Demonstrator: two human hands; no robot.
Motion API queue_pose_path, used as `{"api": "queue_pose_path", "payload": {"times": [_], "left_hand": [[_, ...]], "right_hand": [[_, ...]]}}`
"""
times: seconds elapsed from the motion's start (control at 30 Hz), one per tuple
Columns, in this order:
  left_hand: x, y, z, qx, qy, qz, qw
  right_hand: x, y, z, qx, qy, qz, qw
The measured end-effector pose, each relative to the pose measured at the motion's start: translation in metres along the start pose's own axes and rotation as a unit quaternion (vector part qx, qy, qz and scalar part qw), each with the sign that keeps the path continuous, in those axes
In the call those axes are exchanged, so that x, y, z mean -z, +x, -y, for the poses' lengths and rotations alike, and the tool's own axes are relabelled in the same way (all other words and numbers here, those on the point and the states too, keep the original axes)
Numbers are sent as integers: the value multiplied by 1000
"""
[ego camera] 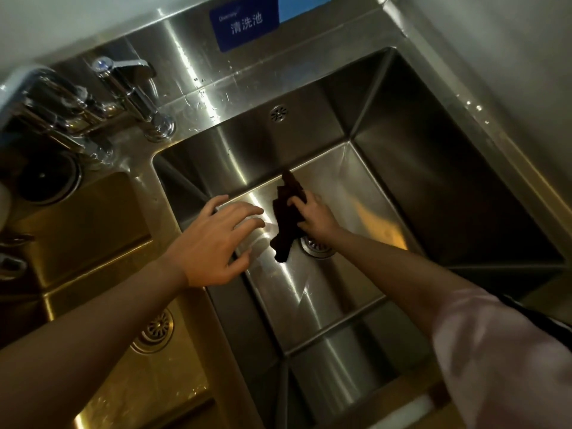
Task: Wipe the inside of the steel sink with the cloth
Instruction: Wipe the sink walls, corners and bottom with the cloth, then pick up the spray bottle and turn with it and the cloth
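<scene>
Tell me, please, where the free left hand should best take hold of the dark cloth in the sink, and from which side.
Probably the loose tail of the cloth, hanging down beside the drain. The right hand already grips the upper middle, so the left hand, open, could come from the left and pinch that free lower end.

Cloth [288, 218] lies in the sink [433, 168] beside its drain [315, 246], taps [133, 94] behind-left
</scene>
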State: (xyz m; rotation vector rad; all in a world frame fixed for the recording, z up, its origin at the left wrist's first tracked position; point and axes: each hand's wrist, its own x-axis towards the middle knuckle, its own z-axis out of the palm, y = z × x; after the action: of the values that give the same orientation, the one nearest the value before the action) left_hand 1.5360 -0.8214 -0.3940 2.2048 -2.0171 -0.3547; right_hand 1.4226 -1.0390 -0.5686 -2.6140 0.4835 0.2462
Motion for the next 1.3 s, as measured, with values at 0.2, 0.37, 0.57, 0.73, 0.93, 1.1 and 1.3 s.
{"api": "queue_pose_path", "payload": {"times": [0.2, 0.37, 0.57, 0.73, 0.93, 1.1, 1.3], "left_hand": [[2, 0, -3, -6, -3, 3, 1000], [8, 2, -9, 11, 25, 53, 998], [16, -1, -18, 68, 69, 65, 993], [22, -11, -30, 97, 93, 60, 989], [20, -48, -65, 168, 40, -63, 983], [41, -83, -93, 178, 11, -134, 975], [64, -148, -98, 220, 2, -203, 954]], "right_hand": [[66, -56, -7, -92, 139, -83, 983], [120, -112, 13, -125, 192, -131, 965], [159, -172, 51, -138, 219, -172, 951], [181, -205, 84, -153, 227, -215, 938], [186, -232, 128, -176, 242, -266, 916], [179, -248, 171, -182, 210, -266, 923], [163, -256, 232, -175, 209, -242, 931]]}}
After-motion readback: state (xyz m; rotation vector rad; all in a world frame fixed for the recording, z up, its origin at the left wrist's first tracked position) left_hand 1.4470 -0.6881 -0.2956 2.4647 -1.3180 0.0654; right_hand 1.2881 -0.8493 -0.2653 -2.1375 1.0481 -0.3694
